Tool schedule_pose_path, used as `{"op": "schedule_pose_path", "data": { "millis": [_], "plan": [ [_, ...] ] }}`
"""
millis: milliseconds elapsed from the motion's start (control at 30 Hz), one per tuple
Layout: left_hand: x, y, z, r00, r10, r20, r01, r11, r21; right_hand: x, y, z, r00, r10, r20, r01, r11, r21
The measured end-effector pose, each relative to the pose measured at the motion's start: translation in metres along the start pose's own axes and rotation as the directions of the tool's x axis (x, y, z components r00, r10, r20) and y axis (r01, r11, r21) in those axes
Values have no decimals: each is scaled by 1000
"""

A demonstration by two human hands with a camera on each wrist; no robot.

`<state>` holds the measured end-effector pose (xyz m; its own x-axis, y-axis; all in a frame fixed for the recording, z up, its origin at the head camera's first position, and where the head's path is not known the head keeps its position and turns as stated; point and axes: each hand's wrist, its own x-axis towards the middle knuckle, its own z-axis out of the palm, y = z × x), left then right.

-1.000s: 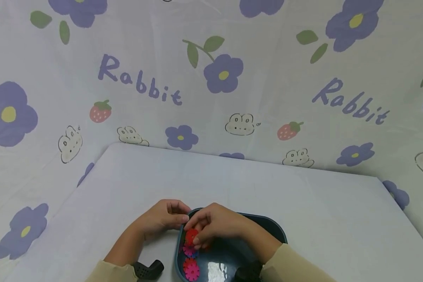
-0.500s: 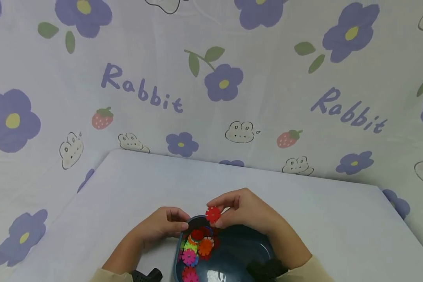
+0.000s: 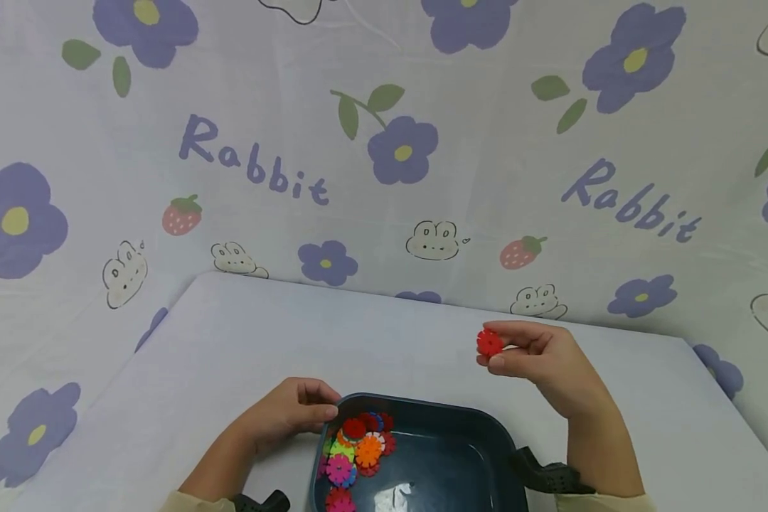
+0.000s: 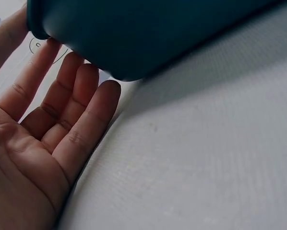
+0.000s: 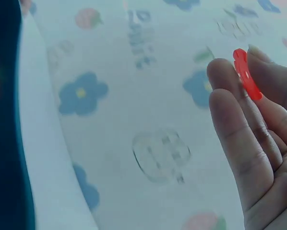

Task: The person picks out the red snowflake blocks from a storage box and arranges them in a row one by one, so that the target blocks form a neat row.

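Note:
Between the thumb and fingers of my right hand is a red snowflake building disc, held up above the table to the right of the dark blue-green tray. Seen by the right wrist camera, the disc is edge-on at the fingertips. My left hand grips the tray's far left corner, its thumb at the rim. The left wrist view has its other fingers spread below and beside the tray wall. Inside, several mixed-colour discs lie piled along the left side.
The white table extends behind and to both sides of the tray. A hanging cloth printed with flowers and rabbits covers the back. Black wrist camera mounts sit on both wrists, the right one close to the tray's right rim.
My right hand has lifted the red disc out of the tray and carried it up and to the right. More of the disc pile shows now. My left hand stays at the corner.

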<state>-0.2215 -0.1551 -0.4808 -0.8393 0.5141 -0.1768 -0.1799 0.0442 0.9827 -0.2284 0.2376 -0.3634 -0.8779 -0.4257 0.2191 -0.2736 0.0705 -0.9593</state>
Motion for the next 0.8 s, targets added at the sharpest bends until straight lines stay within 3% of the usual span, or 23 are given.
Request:
{"op": "schedule_pose_path", "data": {
  "millis": [133,400,500,567,700,800],
  "plan": [
    [-1,0,1,1000,-9,-12,9,1000,-2,-9,11,-24,998,-10,-56,13,999,49],
    [-5,5,3,1000,-15,-27,15,1000,19,-7,47,-56,976,107,-188,-77,984,158],
    [-5,5,3,999,-16,-31,16,1000,19,-3,68,-61,948,179,-263,-149,980,130],
    [-5,5,3,999,-17,-35,18,1000,21,1,84,-61,916,247,-315,-239,969,66],
    [-5,3,2,999,-13,-30,13,1000,14,8,105,-57,856,348,-383,-415,904,-106],
    [-4,3,2,1000,-4,-19,4,1000,4,11,111,-54,844,361,-396,-459,869,-186]
  ]
}}
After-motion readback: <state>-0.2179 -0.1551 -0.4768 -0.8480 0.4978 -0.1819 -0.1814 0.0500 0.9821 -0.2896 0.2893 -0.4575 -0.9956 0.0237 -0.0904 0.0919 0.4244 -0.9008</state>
